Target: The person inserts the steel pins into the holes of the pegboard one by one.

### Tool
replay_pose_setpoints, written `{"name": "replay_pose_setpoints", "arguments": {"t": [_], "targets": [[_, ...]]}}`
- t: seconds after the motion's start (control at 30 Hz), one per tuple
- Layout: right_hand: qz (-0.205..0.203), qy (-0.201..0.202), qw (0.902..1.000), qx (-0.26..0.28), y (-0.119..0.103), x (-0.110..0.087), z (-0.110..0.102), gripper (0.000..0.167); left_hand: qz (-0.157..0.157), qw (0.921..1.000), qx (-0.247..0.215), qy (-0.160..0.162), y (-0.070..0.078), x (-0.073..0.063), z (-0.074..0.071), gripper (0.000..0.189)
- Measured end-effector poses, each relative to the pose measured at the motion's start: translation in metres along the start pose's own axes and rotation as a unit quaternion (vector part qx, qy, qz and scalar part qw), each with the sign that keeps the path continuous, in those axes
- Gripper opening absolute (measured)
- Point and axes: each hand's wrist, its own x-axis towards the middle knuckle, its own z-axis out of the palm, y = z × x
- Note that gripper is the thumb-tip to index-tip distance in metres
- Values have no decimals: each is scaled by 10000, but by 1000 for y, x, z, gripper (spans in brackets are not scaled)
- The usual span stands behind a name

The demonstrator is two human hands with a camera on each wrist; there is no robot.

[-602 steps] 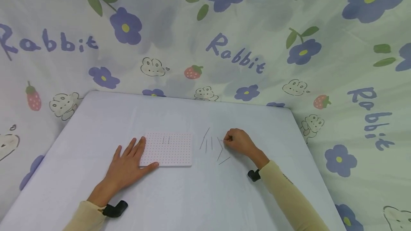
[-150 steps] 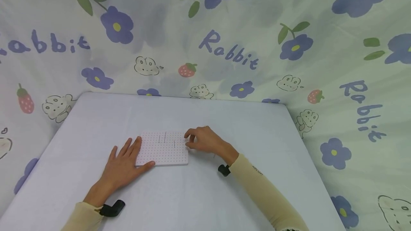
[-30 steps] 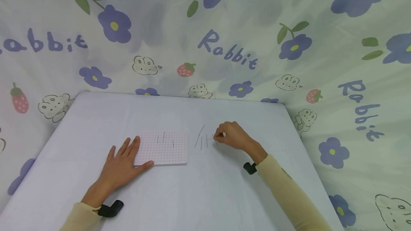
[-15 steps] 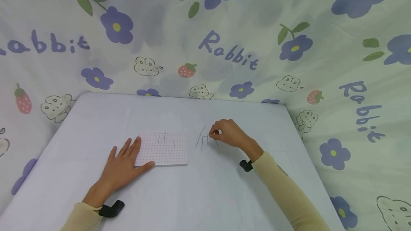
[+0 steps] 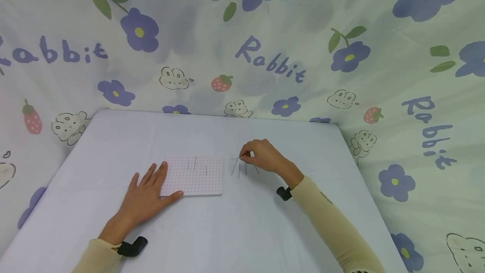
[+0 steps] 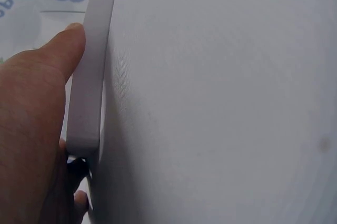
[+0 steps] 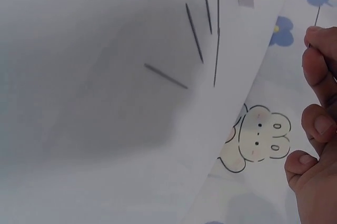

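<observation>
Right fingers [image 7: 317, 71] pinch a thin dark stick [image 7: 317, 16], straight loose sticks [image 7: 194, 33] lying below them; straight left fingers [image 5: 161, 173] touch a dotted rectangular board [image 5: 189, 183] on the smooth white bench [image 5: 235, 231], flower-and-rabbit-printed fabric [image 5: 201, 33] beyond.

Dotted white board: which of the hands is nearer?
Left. The left hand touches the board along its left edge; the right hand is apart, off its right side.

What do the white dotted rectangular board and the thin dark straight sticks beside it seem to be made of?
White dotted rectangular board: probably matte moulded plastic; its side looks smooth and evenly coloured, with a rounded corner.
Thin dark straight sticks: perhaps dull metal, being slim, grey and apparently stiff; plastic is possible, as no clear shine shows.
</observation>
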Motion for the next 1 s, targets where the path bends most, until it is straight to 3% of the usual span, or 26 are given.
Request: {"name": "replay_pose_setpoints", "arguments": {"t": [1.0], "targets": [[-1, -202, 9995, 251, -35, 34, 22, 8, -22, 9999, 39, -97, 0, 2, -2, 113]]}}
